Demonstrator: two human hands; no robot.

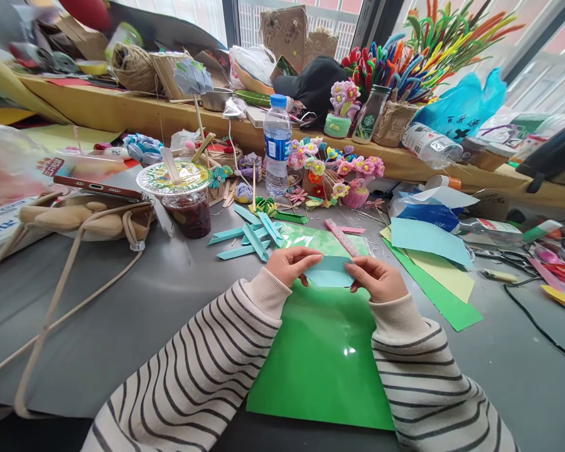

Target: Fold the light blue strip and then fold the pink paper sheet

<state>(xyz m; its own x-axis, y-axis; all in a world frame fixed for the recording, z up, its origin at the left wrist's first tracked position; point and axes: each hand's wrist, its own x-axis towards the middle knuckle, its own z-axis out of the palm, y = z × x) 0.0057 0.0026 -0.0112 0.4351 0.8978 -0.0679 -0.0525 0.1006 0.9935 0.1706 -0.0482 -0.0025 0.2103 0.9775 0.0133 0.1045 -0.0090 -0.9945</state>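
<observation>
A small piece of light blue paper (330,276) with folded edges is held up between both hands. My left hand (292,262) pinches its left end, and my right hand (375,276) pinches the right end. Beneath the hands lies a glossy green sheet (327,364) on the grey table. Just beyond the left hand, several folded light blue paper strips (252,235) are piled loosely. A pink patterned ruler (341,238) lies behind the paper, its near end by the right hand.
A lidded cup of dark drink (186,207) and a water bottle (277,150) stand behind the strips. At left is a beige bag (85,216) with a phone (101,186) on it. Coloured paper sheets (433,251) and scissors (503,256) lie right. Pipe-cleaner flowers (334,166) line the back.
</observation>
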